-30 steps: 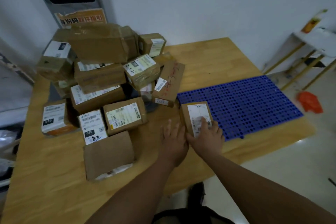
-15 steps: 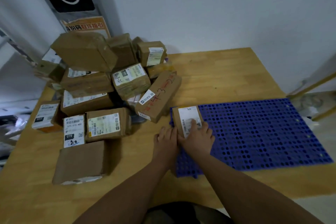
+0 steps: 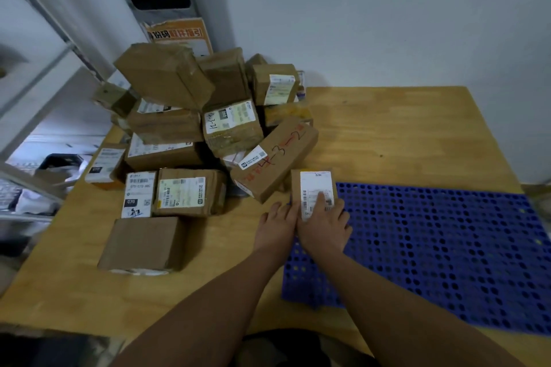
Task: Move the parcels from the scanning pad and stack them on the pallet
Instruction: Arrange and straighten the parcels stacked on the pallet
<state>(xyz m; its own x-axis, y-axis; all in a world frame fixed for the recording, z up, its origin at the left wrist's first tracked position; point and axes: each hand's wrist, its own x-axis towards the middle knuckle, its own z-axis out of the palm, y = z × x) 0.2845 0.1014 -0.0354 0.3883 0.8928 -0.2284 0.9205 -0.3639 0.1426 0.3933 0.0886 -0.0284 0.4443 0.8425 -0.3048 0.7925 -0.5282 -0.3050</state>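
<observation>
Because the small parcel (image 3: 311, 185) lies at the far-left corner of the pallet (image 3: 447, 247), long axis running away from me along the pallet's left edge, I judge it nearly placed. My right grip (image 3: 323, 228) lies on its labelled top, fingers spread and pressing rather than pinching. My left grip (image 3: 277, 226) rests flat, fingers straight, against the side facing off the pallet. Left of the pallet, the pile of parcels (image 3: 190, 134) crowds the bench (image 3: 387, 134), so the left grip is nearer for the next pick.
</observation>
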